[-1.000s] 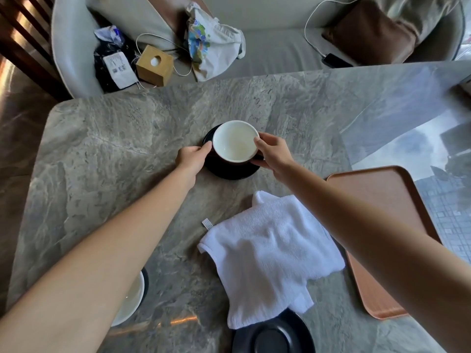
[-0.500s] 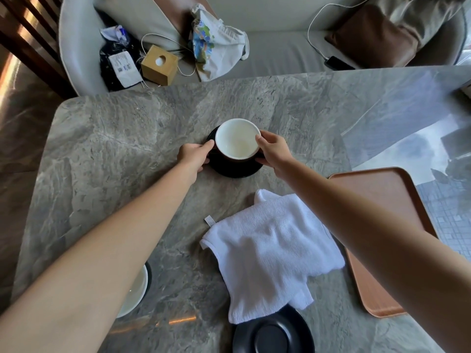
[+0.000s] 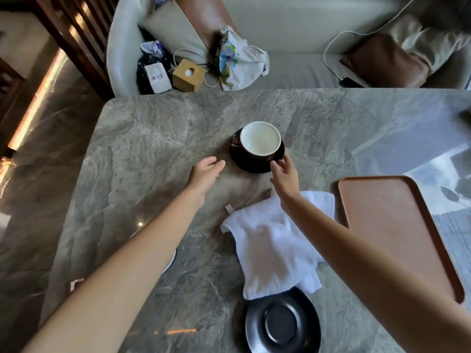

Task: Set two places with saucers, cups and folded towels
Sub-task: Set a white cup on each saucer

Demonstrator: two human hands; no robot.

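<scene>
Far place: cup on saucer, 12 o'clock. Left hand, saucer's 8 o'clock, fingers loose, holding nothing. Right hand, 5 o'clock, fingers spread by the rim, gripping nothing. Towel, 6 o'clock, rumpled; best folded squarely, edges matched, laid beside saucer.

Your table is grey-green marble with pale veins running all over it. The cup is creamy white inside and dark brown outside, and the far saucer under it is black. The near saucer is glossy black too. The towel is plain white, the tray a flat terracotta pink, and the box tan.
</scene>
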